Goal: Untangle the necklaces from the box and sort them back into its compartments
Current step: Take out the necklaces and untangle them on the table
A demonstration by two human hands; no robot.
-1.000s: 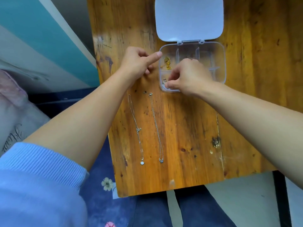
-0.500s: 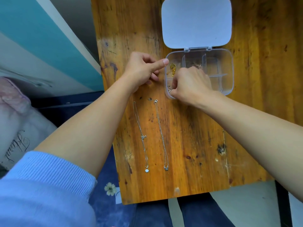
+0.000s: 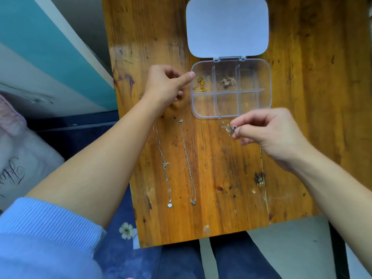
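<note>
**Right hand holds a silver tangle in front of the open box**

The right hand [image 3: 269, 133] is just in front of the box [image 3: 203, 105], a little above the wooden table [image 3: 221, 188]. Its thumb and forefinger pinch a small silver tangle [image 3: 229, 128] of thin chain, and the other fingers are curled under. One fine loop of this chain reaches toward the front wall of the box, at the middle compartment. I cannot tell if it touches the plastic.

The left hand [image 3: 165, 85] is at the left side of the box. Its fingers are curled in to the palm and nothing is seen in them. The thumb is stretched out and its tip touches the far left corner of the box.

The box is of clear plastic with six compartments in two rows, and its white lid [image 3: 227, 27] lies open behind it. In the far left compartment lies a gold necklace [image 3: 200, 84], bunched. In the far middle compartment lies a rose-coloured necklace [image 3: 228, 81], also bunched.

Two silver necklaces lie straight on the table, side by side, nearer than the left hand. The left necklace [image 3: 166, 164] has a white pendant at its near end, and its far end goes under the left wrist. The right necklace [image 3: 187, 158] has its clasp at the far end and a small pendant at the near end
</note>
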